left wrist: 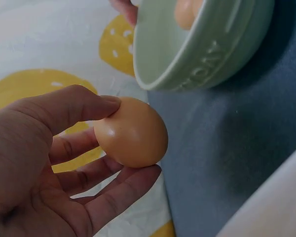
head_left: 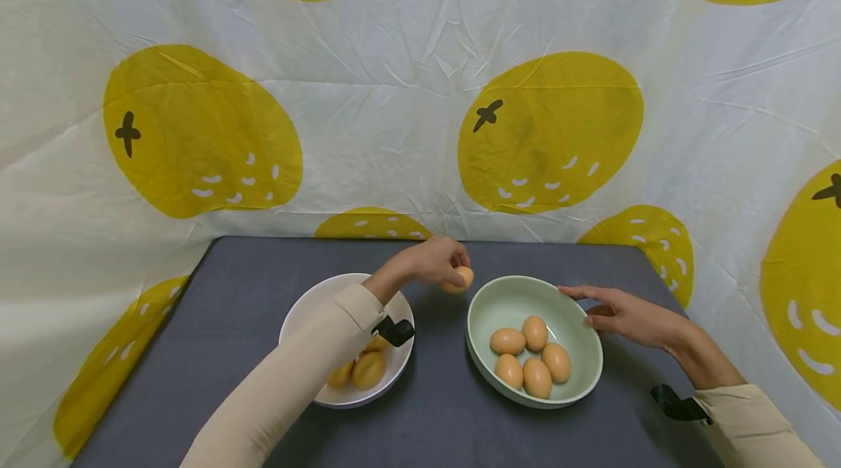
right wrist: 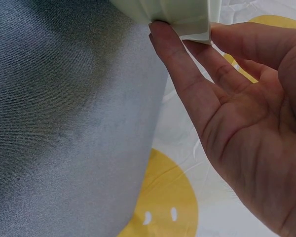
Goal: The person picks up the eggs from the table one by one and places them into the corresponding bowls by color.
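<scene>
My left hand point(head_left: 434, 259) pinches a brown egg point(left wrist: 131, 132) between the thumb and the fingertips, above the table between two bowls. The pale green bowl point(head_left: 486, 377), with raised lettering on its outer wall in the left wrist view, stands to the right of that egg. Several brown eggs point(head_left: 536, 378) lie together on its bottom. At its right side my right hand point(head_left: 634, 317) grips the rim, thumb on one side and fingers against the outer wall. A white bowl point(head_left: 309, 307) sits under my left forearm, holding several yellowish-brown rounded things point(head_left: 369, 370), partly hidden by the sleeve.
Both bowls stand on a table with a dark grey cloth point(head_left: 436, 409). Behind it hangs a white curtain point(head_left: 381, 139) printed with large yellow fruit. A black wrist camera mount point(head_left: 394, 331) on the left sleeve overlaps the white bowl in the head view.
</scene>
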`<action>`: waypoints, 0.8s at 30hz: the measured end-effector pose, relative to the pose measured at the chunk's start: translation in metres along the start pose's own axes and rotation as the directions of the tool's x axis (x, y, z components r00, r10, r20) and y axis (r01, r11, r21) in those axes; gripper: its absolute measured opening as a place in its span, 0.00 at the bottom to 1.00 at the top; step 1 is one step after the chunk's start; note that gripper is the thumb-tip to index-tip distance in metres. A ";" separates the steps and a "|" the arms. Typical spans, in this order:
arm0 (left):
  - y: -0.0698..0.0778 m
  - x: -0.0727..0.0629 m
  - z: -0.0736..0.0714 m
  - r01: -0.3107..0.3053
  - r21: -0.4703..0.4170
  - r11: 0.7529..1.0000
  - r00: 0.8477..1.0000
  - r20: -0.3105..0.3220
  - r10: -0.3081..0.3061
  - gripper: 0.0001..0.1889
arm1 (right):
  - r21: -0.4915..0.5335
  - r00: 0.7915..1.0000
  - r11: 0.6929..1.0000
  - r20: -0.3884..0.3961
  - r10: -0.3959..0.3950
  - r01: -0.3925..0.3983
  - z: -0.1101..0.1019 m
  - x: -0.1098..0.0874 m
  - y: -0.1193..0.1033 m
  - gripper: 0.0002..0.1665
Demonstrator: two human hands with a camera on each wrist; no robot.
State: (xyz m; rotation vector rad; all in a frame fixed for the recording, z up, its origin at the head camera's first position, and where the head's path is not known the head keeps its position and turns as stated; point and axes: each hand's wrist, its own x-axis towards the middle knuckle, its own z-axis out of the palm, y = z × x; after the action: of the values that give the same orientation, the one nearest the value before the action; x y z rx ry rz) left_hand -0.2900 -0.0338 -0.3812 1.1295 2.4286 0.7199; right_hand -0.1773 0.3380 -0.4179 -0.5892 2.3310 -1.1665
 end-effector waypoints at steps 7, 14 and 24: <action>0.009 0.003 0.005 -0.017 -0.001 1.000 1.000 0.014 0.017 0.14 | -0.001 1.000 1.000 -0.007 0.012 -0.012 0.000 0.000 0.000 0.36; 0.015 0.005 0.011 -0.025 0.022 0.999 0.999 0.022 0.024 0.13 | 0.004 1.000 1.000 -0.004 0.008 -0.008 0.001 0.000 0.000 0.36; 0.025 0.008 0.020 -0.086 0.022 0.996 0.995 0.047 0.085 0.13 | 0.005 1.000 1.000 -0.001 0.010 -0.010 0.000 0.000 -0.001 0.36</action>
State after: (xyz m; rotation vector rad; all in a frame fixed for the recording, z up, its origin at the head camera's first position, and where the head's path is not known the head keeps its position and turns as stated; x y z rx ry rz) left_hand -0.2696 -0.0076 -0.3832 1.2520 2.3692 0.6846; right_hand -0.1771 0.3375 -0.4176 -0.5743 2.3286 -1.1685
